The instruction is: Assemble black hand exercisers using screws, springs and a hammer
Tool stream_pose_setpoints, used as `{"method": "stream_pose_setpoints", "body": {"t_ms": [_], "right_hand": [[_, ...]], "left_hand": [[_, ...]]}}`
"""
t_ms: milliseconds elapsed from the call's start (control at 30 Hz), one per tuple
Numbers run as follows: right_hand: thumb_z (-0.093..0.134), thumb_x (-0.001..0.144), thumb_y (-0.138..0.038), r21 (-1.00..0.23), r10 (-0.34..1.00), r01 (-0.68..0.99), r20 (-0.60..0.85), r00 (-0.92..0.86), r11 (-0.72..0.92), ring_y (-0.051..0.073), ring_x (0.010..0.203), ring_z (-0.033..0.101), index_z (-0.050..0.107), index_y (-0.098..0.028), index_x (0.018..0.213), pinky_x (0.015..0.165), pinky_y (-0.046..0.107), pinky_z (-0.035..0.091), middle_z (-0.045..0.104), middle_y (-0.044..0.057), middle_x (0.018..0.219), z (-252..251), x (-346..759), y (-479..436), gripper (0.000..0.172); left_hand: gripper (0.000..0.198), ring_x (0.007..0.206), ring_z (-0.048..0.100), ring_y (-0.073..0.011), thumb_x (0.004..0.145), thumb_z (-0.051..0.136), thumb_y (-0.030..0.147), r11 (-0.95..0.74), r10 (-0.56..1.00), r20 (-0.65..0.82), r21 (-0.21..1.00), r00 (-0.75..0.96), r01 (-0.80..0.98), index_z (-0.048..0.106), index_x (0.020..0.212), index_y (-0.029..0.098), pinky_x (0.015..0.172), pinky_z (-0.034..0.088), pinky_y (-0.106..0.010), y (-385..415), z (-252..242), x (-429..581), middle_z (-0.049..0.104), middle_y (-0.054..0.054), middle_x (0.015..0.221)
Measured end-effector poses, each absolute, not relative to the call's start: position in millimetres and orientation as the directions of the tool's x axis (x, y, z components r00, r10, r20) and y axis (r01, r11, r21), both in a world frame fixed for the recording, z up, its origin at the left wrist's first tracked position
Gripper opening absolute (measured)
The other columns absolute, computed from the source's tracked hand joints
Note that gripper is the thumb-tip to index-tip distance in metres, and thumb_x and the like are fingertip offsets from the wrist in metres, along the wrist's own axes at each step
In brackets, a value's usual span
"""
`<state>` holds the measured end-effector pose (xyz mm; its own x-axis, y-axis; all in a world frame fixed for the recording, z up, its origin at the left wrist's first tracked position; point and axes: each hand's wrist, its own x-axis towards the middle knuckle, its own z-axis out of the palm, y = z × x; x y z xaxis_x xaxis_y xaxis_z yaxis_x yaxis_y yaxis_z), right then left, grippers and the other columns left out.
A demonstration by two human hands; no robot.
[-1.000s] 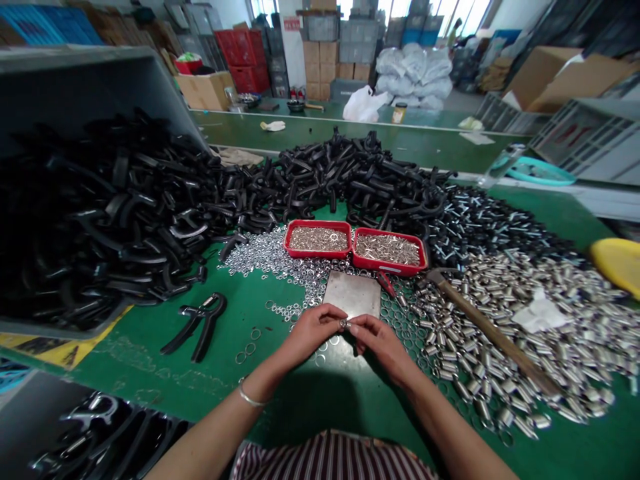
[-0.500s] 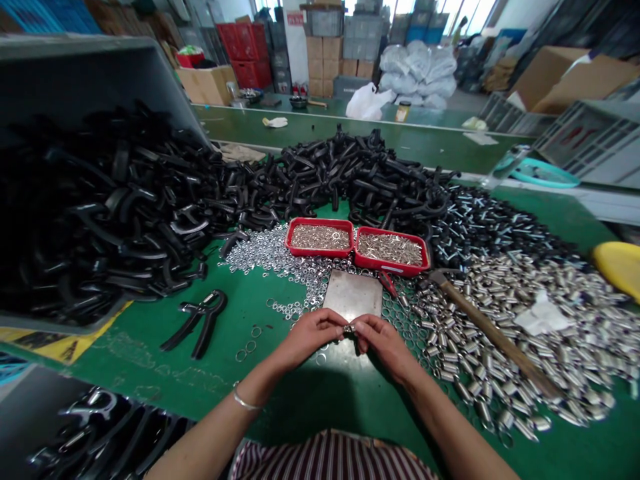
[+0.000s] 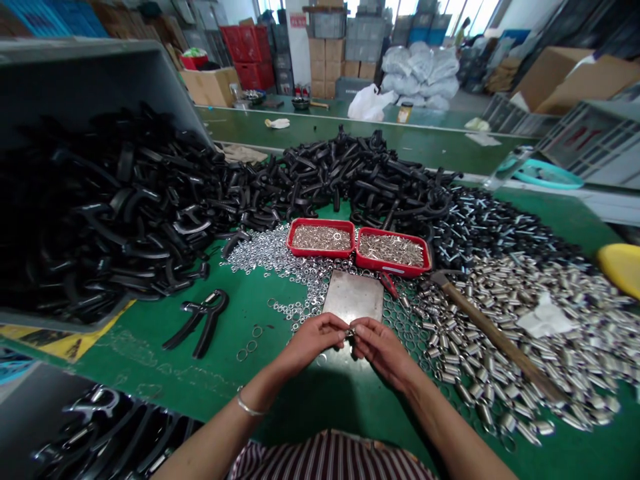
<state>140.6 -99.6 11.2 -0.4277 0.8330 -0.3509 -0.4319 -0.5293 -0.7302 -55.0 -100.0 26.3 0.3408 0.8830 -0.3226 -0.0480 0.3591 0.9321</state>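
Observation:
My left hand [image 3: 319, 335] and my right hand [image 3: 379, 345] meet over the near edge of a flat metal plate [image 3: 354, 292]. Between their fingertips is a small shiny metal part [image 3: 350, 332], pinched from both sides. The fingers cover most of it, so its exact kind is unclear. Beyond the plate are two red trays: the left tray [image 3: 320, 254] holds tiny metal pieces and the right tray [image 3: 395, 268] holds small pins. Red-handled pliers [image 3: 389, 285] lie at the plate's right corner. Small metal nuts [image 3: 270, 250] and loose rings [image 3: 410, 330] surround the plate.
An assembled black hand grip [image 3: 203, 320] lies to the left. A large grey bin [image 3: 175, 87] spills black handles [image 3: 320, 167] across the back. To the right are a hammer [image 3: 500, 340], metal springs [image 3: 465, 373] and black parts with bolts [image 3: 500, 220].
Both hands stay together at the plate's near edge, with the fingers shifting slightly around the small metal part. The whole view has moved a little.

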Motion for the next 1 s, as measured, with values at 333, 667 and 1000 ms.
{"method": "stream_pose_setpoints", "body": {"t_ms": [333,667,1000], "right_hand": [[0.075,0.083,-0.038,-0.785,0.847,-0.380,-0.326,-0.419,-0.490,0.009,0.058,0.051,0.066,-0.018,0.096,0.059,0.025,0.046,0.061,-0.001,0.072,8,139,-101,0.026],[0.066,0.088,-0.048,-0.878,0.882,-0.270,-0.282,-0.377,-0.396,0.010,0.050,0.052,0.055,-0.020,0.095,0.051,0.025,0.047,0.067,-0.001,0.071,9,138,-97,0.030],[0.063,0.091,-0.043,-0.988,0.978,-0.034,-0.141,-0.156,-0.148,0.015,0.069,0.064,0.057,-0.022,0.113,0.066,0.031,0.053,0.073,0.005,0.090,30,167,-76,0.031]], "left_hand": [[0.032,0.074,0.064,-0.0138,0.080,0.074,0.039,0.344,0.893,-0.314,0.938,0.322,-0.037,0.066,0.097,0.014,0.075,0.048,-0.027,-106,25,-55,0.069,-0.004,0.084],[0.027,0.070,0.060,-0.0135,0.082,0.070,0.038,0.248,0.926,-0.253,0.967,0.280,0.056,0.066,0.094,0.014,0.067,0.045,-0.025,-103,20,-52,0.065,-0.002,0.076],[0.016,0.094,0.062,-0.0172,0.091,0.057,0.024,-0.140,0.990,0.127,0.889,0.060,0.436,0.068,0.101,0.021,0.087,0.047,-0.030,-92,40,-75,0.066,-0.004,0.098]]}}
